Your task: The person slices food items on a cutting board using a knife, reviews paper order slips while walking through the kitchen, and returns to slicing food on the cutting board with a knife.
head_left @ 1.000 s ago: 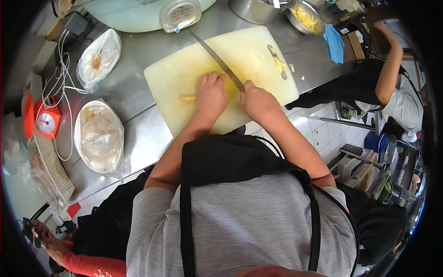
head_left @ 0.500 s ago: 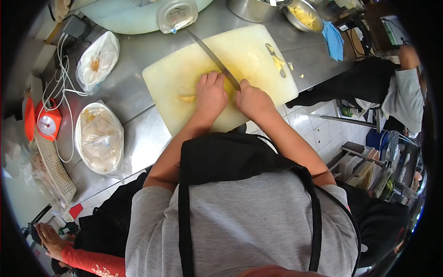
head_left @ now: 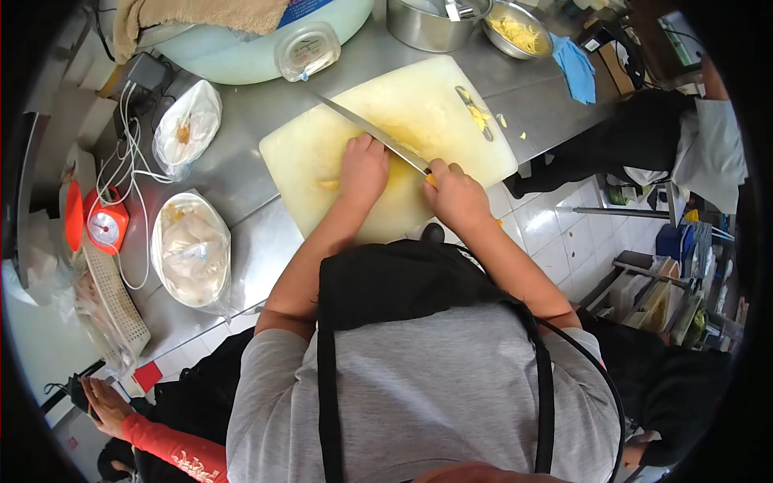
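Cutting board (head_left: 302, 157), pale, one, lying aslant on a metal desk (head_left: 250, 125); clock centred on the board, twelve at the top of the view. Knife (head_left: 374, 132), long-bladed, handle at four o'clock, blade running across the board toward ten, tip beyond the edge. Right hand (head_left: 457, 193), at four, closed around the knife handle. Left hand (head_left: 365, 167), just off centre toward eight, fingers curled down near the blade; whether it grips anything cannot be told. Yellow piece (head_left: 328, 184), lying on the board at eight, beside the left hand. Yellow scraps (head_left: 478, 117), by the handle slot at two. Steel bowl (head_left: 527, 54), holding yellow strips (head_left: 515, 32), between one and two. Steel pot (head_left: 431, 35), at one. Blue cloth (head_left: 574, 71), at two. Bagged bowl (head_left: 192, 249), at eight. Orange scale (head_left: 113, 217), between eight and nine.
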A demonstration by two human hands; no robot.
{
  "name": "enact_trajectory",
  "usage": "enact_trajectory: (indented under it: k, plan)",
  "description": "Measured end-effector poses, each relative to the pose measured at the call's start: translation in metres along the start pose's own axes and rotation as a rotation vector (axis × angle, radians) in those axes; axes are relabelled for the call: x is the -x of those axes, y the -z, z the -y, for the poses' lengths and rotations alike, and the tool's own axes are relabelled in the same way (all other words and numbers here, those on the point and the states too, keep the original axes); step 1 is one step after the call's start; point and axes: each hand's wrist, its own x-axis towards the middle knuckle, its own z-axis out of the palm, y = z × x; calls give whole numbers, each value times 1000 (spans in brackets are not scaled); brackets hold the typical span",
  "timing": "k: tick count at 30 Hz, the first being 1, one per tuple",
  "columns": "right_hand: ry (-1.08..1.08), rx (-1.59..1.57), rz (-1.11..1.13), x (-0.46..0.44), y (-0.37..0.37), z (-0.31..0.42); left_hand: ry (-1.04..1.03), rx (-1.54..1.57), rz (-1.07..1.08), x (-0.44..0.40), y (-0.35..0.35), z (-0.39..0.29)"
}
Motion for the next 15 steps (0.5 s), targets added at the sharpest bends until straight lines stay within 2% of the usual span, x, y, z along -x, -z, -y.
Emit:
enact_trajectory:
  k: [7,10,13,15]
  plan:
    - [48,-129,-103,5,10,-12,-83,-74,43,-17,-5,9]
    - [24,-169,-130,5,12,-18,-126,-153,133,-21,-1,12]
    - [28,-170,-159,6,13,-26,-82,-40,234,-19,20,19]
    - [50,-142,-168,8,10,-30,11,70,44,-13,43,21]
